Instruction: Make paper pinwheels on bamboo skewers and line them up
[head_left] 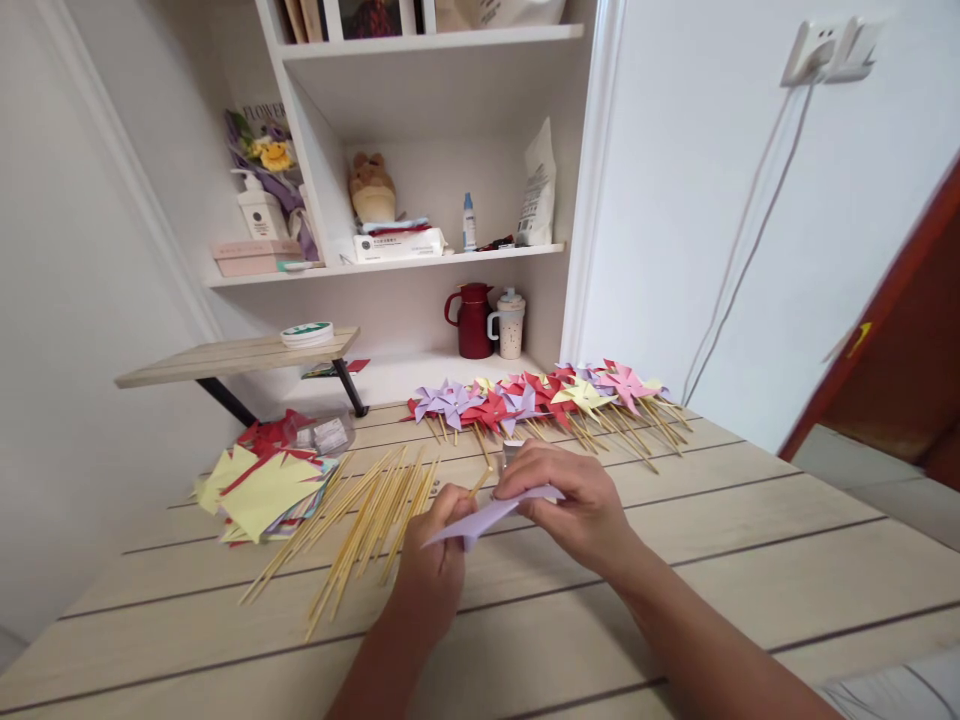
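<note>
Above the middle of the table, a purple paper pinwheel [484, 520] is held between my two hands, seen nearly edge-on. My left hand [435, 560] is closed on its left part from below. From the right, my right hand [574, 505] pinches the paper between thumb and fingers. A thin wooden stick [481, 481] pokes up between the hands, behind the paper; its lower end is hidden. Just beyond my right fingers sits a small, shiny grey object [511, 452], partly covered. Loose wooden sticks [367, 510] lie left of my left hand.
Finished pinwheels [525, 395] on sticks lie in a row along the back. At left are cut paper sheets [262, 495] and a clear plastic box [326, 432] under a small raised shelf [240, 355]. A red jug [474, 322] and a speckled cup [511, 325] stand behind.
</note>
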